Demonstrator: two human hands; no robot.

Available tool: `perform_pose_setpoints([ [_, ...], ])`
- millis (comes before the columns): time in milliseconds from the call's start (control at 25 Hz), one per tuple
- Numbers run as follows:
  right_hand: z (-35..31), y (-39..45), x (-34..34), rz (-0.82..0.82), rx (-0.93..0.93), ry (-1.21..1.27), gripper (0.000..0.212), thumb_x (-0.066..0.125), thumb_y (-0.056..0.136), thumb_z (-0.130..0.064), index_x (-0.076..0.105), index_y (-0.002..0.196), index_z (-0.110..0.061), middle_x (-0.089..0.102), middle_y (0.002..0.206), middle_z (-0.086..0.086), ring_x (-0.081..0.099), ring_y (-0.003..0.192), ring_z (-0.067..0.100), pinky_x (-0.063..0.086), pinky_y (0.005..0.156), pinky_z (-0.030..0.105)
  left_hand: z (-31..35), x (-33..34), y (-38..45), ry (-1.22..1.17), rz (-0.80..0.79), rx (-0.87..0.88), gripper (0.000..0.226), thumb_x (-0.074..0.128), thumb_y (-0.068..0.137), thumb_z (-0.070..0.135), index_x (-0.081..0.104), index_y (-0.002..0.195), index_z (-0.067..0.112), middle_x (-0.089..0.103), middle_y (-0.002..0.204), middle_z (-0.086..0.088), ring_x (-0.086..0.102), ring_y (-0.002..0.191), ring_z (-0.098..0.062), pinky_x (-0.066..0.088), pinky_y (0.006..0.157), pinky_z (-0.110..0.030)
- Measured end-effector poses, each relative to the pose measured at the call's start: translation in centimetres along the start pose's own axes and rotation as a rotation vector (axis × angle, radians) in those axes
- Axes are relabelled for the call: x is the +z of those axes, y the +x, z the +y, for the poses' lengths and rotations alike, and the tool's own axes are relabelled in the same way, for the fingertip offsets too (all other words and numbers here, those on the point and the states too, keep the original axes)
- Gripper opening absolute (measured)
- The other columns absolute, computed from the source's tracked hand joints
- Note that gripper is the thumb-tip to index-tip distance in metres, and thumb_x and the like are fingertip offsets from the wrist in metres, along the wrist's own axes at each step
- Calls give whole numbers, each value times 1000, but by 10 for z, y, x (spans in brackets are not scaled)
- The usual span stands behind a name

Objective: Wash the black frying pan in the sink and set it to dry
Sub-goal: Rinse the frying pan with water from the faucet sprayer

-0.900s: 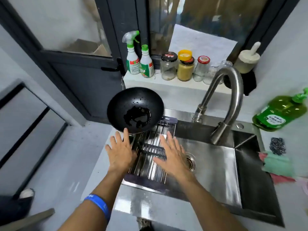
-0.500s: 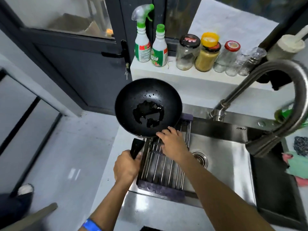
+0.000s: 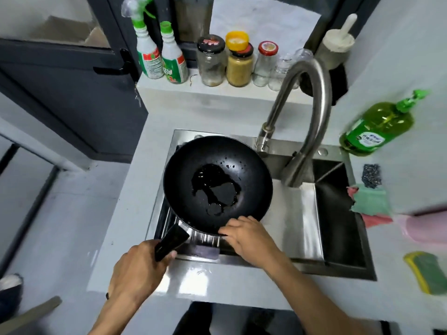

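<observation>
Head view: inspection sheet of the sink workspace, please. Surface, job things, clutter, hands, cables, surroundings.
Surface: pale counter around a steel sink; a drying rack lies over the sink's left end.
Job's things: black frying pan above the rack, dark greasy residue in its middle; faucet, no water seen running.
Clutter: green dish soap bottle, steel scourer, cloths and sponge right of the sink.
Hands: left hand grips the pan handle; right hand rests at the pan's near rim.
Cables: nothing seen.
Surroundings: ledge with two spray bottles and jars; dark door on the left.
</observation>
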State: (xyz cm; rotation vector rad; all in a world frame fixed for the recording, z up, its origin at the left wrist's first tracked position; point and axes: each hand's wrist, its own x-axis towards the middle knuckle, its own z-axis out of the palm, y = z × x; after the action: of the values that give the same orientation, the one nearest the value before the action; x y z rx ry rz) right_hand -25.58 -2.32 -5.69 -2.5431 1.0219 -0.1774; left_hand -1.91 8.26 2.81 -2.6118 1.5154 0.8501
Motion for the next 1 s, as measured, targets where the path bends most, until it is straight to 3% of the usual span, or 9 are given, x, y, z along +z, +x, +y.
perform_pose_setpoints([
  [200,40,-91,-8,-29,33,145,40,42,93,-44,76,106,-29,72,94,-10,62,80,17,48,73,33,55,41,-56,65,-76,-46,40,60,84,60,48,64,27,58,61,8,53,57,-12,33,48,-25],
  [360,82,-124,-25,-44,161,226,38,52,91,-51,76,106,-27,73,102,-13,58,97,14,44,85,34,97,81,-48,84,-95,0,34,60,83,59,59,77,26,64,71,7,62,69,-18,42,55,-29],
  [520,122,-120,-75,193,435,427,28,69,89,-38,74,113,-26,74,96,-15,63,90,8,54,87,39,131,125,-9,121,-99,29,37,64,82,57,63,93,22,71,85,-3,68,83,-26,46,62,-31],
  [600,122,-94,-112,394,483,542,38,73,87,-33,67,124,-26,71,101,-16,66,84,8,57,83,39,141,140,9,146,-91,41,40,65,82,55,63,95,17,71,91,-6,68,87,-27,49,67,-32],
  [680,106,-61,-151,522,442,621,48,74,86,-38,58,131,-33,63,113,-20,63,83,8,56,79,28,148,151,20,164,-66,49,37,68,81,49,65,98,16,72,95,-5,68,89,-25,51,73,-32],
  [760,85,-24,-171,480,419,659,43,74,85,-42,51,122,-40,60,103,-22,58,78,4,49,74,14,148,161,29,174,-55,46,36,71,82,43,65,101,14,70,99,-5,67,92,-22,53,78,-31],
  [840,74,0,-173,422,458,556,32,71,87,-44,55,106,-24,64,90,-11,60,79,8,53,78,26,141,169,36,158,-54,61,34,70,85,39,65,105,12,67,104,-5,64,99,-21,54,84,-32],
  [880,76,6,-169,419,483,485,33,70,89,-44,57,103,-17,66,89,-4,62,82,15,54,80,36,136,172,41,154,-54,75,33,68,87,38,65,106,12,64,107,-5,60,105,-21,53,87,-32],
  [1000,101,4,-161,455,528,498,44,67,83,-52,62,98,-10,69,83,6,66,80,26,56,77,49,119,176,55,224,-59,136,33,66,87,42,67,106,16,55,116,-3,47,112,-21,44,94,-32],
])
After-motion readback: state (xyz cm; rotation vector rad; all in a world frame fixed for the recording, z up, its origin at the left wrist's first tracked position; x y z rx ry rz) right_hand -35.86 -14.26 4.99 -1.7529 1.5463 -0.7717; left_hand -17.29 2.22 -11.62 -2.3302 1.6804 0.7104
